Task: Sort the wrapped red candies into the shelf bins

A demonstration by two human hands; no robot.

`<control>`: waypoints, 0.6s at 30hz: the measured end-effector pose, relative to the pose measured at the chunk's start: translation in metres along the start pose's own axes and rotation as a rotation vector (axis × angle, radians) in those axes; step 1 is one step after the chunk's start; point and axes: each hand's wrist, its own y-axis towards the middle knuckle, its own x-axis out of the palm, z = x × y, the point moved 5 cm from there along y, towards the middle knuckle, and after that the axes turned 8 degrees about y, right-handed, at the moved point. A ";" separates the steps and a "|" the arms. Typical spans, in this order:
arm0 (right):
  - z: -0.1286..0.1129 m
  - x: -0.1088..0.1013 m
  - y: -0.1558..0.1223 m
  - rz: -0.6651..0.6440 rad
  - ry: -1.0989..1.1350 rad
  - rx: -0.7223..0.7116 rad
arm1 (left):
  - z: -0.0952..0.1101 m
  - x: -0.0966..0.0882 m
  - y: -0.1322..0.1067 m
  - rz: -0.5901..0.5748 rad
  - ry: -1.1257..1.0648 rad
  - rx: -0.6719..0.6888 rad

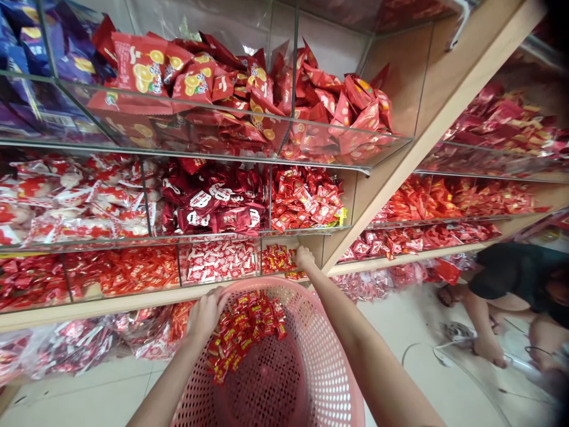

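A pink perforated basket (320, 367) is tilted up in front of me against the shelf, with several small red and yellow sweet packets (244, 335) heaped in its upper part. My left hand (205, 314) grips the basket's far rim, fingers curled over it. My right hand (304, 257) reaches over the basket into the lowest clear bin, fingers closed among small red packets (280, 260) there; what it holds is hidden.
Clear-fronted bins (222, 261) on wooden shelves hold red, white and purple snack packets in three tiers. A second shelf unit (466, 201) runs to the right. Another person (511, 290) crouches on the tiled floor at the right, beside a clear bin.
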 end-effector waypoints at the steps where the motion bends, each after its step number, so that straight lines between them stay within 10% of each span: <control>1: 0.000 0.000 0.000 0.003 -0.005 -0.006 | 0.000 0.000 0.000 0.002 0.000 -0.001; 18: -0.012 -0.039 -0.053 0.223 0.154 -0.207 | 0.002 -0.004 -0.001 -0.017 0.013 0.006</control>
